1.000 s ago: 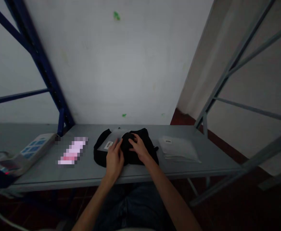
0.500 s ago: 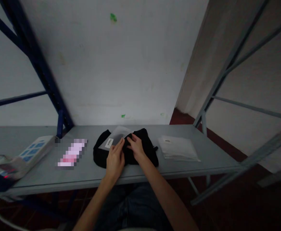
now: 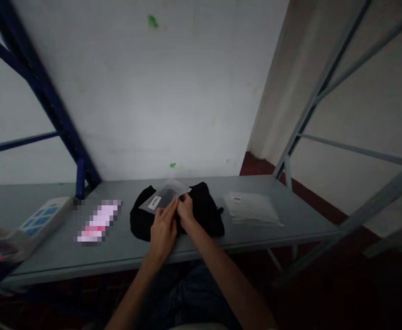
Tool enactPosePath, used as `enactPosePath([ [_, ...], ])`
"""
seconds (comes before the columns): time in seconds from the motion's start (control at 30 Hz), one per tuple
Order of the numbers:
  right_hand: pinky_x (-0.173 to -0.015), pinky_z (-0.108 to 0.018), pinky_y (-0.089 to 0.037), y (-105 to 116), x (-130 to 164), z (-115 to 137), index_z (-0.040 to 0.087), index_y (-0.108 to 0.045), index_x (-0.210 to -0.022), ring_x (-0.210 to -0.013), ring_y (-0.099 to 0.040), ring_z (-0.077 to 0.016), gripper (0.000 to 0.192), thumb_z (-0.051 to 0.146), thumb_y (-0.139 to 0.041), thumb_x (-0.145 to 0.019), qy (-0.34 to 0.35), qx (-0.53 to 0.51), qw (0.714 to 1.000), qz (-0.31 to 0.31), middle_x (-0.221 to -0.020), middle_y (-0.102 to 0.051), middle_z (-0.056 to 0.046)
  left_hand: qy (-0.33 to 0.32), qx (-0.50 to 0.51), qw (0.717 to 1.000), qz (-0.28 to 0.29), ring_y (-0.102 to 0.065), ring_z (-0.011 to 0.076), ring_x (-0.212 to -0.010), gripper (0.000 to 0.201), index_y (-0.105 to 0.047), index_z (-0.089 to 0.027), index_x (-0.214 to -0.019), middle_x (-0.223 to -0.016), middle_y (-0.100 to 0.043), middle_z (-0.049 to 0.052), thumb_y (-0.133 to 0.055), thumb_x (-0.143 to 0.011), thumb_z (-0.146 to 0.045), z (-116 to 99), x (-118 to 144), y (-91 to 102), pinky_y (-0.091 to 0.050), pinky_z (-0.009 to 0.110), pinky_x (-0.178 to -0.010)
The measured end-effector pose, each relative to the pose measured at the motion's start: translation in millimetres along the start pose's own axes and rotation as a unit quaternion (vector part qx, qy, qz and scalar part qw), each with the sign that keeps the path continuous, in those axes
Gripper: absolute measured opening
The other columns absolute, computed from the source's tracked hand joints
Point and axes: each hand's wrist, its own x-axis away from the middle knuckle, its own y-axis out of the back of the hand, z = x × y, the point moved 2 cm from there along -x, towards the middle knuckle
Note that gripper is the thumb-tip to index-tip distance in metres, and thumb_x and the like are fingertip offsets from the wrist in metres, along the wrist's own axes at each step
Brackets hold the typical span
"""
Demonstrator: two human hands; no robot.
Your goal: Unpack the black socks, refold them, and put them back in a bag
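A pile of black fabric [image 3: 204, 211] lies in the middle of the grey metal shelf [image 3: 125, 250]. On top of it rests a clear plastic bag [image 3: 166, 197] with a small white label. My left hand [image 3: 162, 231] pinches the near edge of that bag. My right hand [image 3: 186, 210] meets it at the same spot, fingers closed on the bag's edge and touching the black fabric underneath. Both forearms reach in from below.
A stack of clear plastic bags [image 3: 252, 208] lies to the right on the shelf. A blurred pink item [image 3: 97, 222] and a white power strip [image 3: 36, 222] lie to the left. Blue rack posts [image 3: 49, 105] stand at the left, grey ones [image 3: 311, 101] at the right, a white wall behind.
My right hand moved left off the top of the black fabric to join my left hand at the bag's edge. The bag's near edge has lifted slightly.
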Motion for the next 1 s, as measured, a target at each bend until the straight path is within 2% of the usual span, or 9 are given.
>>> enactPosePath([
  [0.1, -0.102, -0.035, -0.051, 0.6, 3.4, 7.8, 0.021, -0.068, -0.120, -0.115, -0.069, -0.0225, 0.030, 0.023, -0.055, -0.092, 0.018, 0.105, 0.994, -0.007, -0.123, -0.075, -0.010, 0.012, -0.023, 1.000, -0.012, -0.059, 0.0286, -0.117, 0.060, -0.053, -0.023, -0.152, -0.147, -0.063, 0.005, -0.045, -0.094, -0.009, 5.5, 0.1, 1.9, -0.055, 0.046, -0.101],
  [0.2, -0.103, -0.043, -0.049, 9.7, 13.9, 22.7, 0.017, -0.072, -0.109, -0.115, -0.069, -0.0305, 0.021, 0.025, -0.061, -0.093, 0.039, 0.198, 0.979, 0.020, -0.118, -0.075, -0.018, 0.025, -0.045, 0.998, -0.020, -0.060, 0.0293, -0.112, 0.060, -0.053, -0.025, -0.152, -0.135, -0.070, 0.005, -0.047, -0.094, -0.012, 11.7, -0.1, 6.7, -0.056, 0.046, -0.097],
  [0.3, -0.097, -0.049, -0.050, 22.7, 30.3, 43.8, 0.016, -0.074, -0.103, -0.110, -0.069, -0.0370, 0.022, 0.032, -0.063, -0.096, 0.081, 0.364, 0.927, 0.042, -0.112, -0.075, -0.023, 0.039, -0.057, 0.997, -0.030, -0.060, 0.0304, -0.113, 0.059, -0.053, -0.026, -0.152, -0.129, -0.072, 0.006, -0.047, -0.094, -0.013, 15.8, -0.8, 11.9, -0.057, 0.044, -0.092],
  [0.37, -0.093, -0.047, -0.051, 33.1, 41.2, 55.3, 0.017, -0.075, -0.102, -0.107, -0.070, -0.0369, 0.022, 0.032, -0.060, -0.099, 0.103, 0.433, 0.895, 0.042, -0.108, -0.075, -0.022, 0.043, -0.062, 0.997, -0.035, -0.059, 0.0309, -0.113, 0.055, -0.059, -0.026, -0.146, -0.128, -0.072, 0.006, -0.047, -0.093, -0.013, 18.6, -1.6, 15.0, -0.057, 0.044, -0.091],
  [0.5, -0.089, -0.040, -0.050, 63.0, 53.7, 55.2, 0.019, -0.073, -0.110, -0.105, -0.068, -0.0308, 0.024, 0.028, -0.052, -0.103, 0.141, 0.489, 0.860, 0.020, -0.109, -0.073, -0.015, 0.055, -0.075, 0.995, -0.041, -0.059, 0.0310, -0.109, 0.044, -0.070, -0.025, -0.124, -0.119, -0.072, 0.007, -0.045, -0.091, -0.012, 30.3, -3.3, 21.2, -0.054, 0.046, -0.094],
  [0.7, -0.102, -0.041, -0.044, 104.8, 55.0, 17.8, 0.019, -0.063, -0.138, -0.124, -0.057, -0.0288, 0.037, 0.024, -0.053, -0.103, 0.183, 0.544, 0.817, 0.054, -0.132, -0.068, -0.013, 0.079, -0.068, 0.994, -0.042, -0.060, 0.0305, -0.109, 0.032, -0.069, -0.022, -0.112, -0.113, -0.068, 0.010, -0.045, -0.091, -0.015, 49.5, -2.7, 25.5, -0.053, 0.045, -0.095],
  [0.77, -0.104, -0.044, -0.042, 110.8, 56.7, 13.3, 0.017, -0.066, -0.134, -0.125, -0.056, -0.0305, 0.035, 0.026, -0.051, -0.103, 0.177, 0.556, 0.811, 0.039, -0.130, -0.069, -0.015, 0.083, -0.067, 0.993, -0.039, -0.060, 0.0306, -0.110, 0.030, -0.068, -0.022, -0.112, -0.113, -0.067, 0.011, -0.045, -0.093, -0.017, 51.8, -1.3, 25.0, -0.053, 0.045, -0.095],
  [0.9, -0.101, -0.051, -0.040, 113.8, 61.1, 18.8, 0.015, -0.075, -0.113, -0.122, -0.055, -0.0358, 0.027, 0.024, -0.053, -0.101, 0.144, 0.588, 0.796, -0.008, -0.124, -0.070, -0.021, 0.089, -0.064, 0.993, -0.039, -0.061, 0.0301, -0.111, 0.029, -0.067, -0.022, -0.113, -0.114, -0.066, 0.011, -0.044, -0.095, -0.019, 53.5, 1.7, 23.6, -0.053, 0.044, -0.096],
  [1.0, -0.102, -0.053, -0.038, 110.2, 60.1, 27.2, 0.015, -0.074, -0.115, -0.127, -0.051, -0.0379, 0.026, 0.024, -0.054, -0.100, 0.148, 0.588, 0.795, -0.021, -0.132, -0.066, -0.022, 0.088, -0.061, 0.994, -0.034, -0.062, 0.0286, -0.112, 0.029, -0.067, -0.022, -0.112, -0.115, -0.065, 0.011, -0.043, -0.095, -0.019, 55.6, 1.0, 22.7, -0.053, 0.042, -0.095],
])
